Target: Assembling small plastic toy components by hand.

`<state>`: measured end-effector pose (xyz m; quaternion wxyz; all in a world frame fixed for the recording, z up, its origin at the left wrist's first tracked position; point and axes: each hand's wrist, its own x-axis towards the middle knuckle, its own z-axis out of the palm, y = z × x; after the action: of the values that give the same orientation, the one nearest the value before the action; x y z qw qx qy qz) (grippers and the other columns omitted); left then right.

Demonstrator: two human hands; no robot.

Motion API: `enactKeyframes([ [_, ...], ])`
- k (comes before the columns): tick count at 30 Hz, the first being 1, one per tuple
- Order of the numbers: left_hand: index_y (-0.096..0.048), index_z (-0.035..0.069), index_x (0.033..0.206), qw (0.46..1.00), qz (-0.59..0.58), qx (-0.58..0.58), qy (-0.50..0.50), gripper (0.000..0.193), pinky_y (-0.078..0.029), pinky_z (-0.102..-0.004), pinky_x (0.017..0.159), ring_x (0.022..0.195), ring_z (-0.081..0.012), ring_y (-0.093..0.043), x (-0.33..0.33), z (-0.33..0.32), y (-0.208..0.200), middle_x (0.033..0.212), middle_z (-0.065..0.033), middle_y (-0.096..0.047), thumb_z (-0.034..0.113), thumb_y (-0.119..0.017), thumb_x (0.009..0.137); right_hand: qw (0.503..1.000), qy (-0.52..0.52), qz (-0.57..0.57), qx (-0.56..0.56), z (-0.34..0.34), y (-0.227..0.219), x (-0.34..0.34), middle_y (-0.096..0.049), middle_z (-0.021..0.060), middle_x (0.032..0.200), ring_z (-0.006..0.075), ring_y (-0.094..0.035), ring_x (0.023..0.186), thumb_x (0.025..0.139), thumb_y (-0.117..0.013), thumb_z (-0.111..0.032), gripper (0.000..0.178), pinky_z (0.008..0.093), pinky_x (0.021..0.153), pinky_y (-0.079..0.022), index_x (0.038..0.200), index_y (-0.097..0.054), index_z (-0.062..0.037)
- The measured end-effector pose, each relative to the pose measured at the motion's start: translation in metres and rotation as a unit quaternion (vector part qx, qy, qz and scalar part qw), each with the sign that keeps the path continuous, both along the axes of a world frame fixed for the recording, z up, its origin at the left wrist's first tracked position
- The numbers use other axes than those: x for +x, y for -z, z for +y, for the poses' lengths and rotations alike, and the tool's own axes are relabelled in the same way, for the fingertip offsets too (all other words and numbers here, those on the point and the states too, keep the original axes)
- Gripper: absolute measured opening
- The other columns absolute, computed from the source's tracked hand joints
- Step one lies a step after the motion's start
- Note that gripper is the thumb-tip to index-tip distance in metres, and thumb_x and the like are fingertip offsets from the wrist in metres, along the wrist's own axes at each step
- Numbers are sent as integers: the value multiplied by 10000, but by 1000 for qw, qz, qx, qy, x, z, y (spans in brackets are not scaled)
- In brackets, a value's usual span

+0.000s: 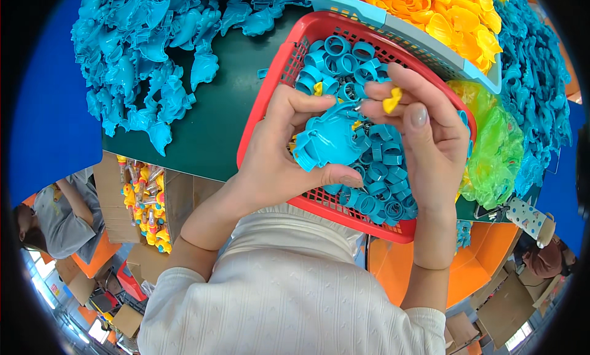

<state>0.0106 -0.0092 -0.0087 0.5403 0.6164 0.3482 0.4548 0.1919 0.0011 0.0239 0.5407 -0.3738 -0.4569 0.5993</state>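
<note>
left hand [267, 155]: thumb and fingers spread to the width of a blue plastic shell [332, 138], gripping its edges. right hand [435, 140]: partly curled, small yellow piece [392, 100] held at the fingers. both pieces above a red basket [270, 81] of blue rings [388, 132]; shell just left of yellow piece. basket on dark green tabletop [215, 124].

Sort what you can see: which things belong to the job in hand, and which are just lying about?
Likely in the job:
blue shell, in the left fingers
small yellow piece, in the right fingers
red basket, with blue rings inside
blue pile, seemingly similar parts

Apparently lying about:
green plastic bag
cardboard box below the table
</note>
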Motion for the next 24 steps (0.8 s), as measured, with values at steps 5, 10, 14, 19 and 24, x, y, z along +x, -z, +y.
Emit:
enactKeyframes([
  [5,-357,29,1093,998,-32,-49,10,699,-477,-288,825,999,-165,-535,-2,0,-3,1077,-101,-485,111,-832,588,1000,-3,-16,19,0,6,5,-589,126,979,190,-603,884,856,-538,-12,171,305,772,-521,1020,-525,34],
  [10,-358,24,1095,999,-1,12,-38,755,-484,-274,788,954,-156,-556,0,-1,0,1039,-99,-503,226,-839,549,998,14,-55,35,-4,9,-7,-548,97,898,157,-580,799,810,-591,6,91,270,736,-498,876,-531,-14],
  [14,-346,22,1091,997,14,43,-69,831,-487,-262,758,911,-148,-569,2,-3,1,1004,-97,-517,344,-841,505,988,32,-127,86,-6,8,-9,-565,70,909,116,-553,785,765,-635,33,131,237,669,-478,859,-563,-23],
  [19,-330,32,1065,993,25,79,-86,819,-482,-248,724,868,-135,-567,-1,-3,-2,955,-85,-514,330,-846,503,952,52,-260,153,-12,12,-14,-552,72,828,128,-532,772,701,-683,66,189,247,693,-434,780,-534,-21],
  [24,-314,46,1036,992,27,92,-84,797,-473,-234,697,841,-127,-567,-2,-3,0,930,-82,-515,313,-848,508,950,62,-261,160,-11,14,-20,-560,48,740,126,-498,676,674,-710,40,194,240,591,-388,723,-541,-42],
])
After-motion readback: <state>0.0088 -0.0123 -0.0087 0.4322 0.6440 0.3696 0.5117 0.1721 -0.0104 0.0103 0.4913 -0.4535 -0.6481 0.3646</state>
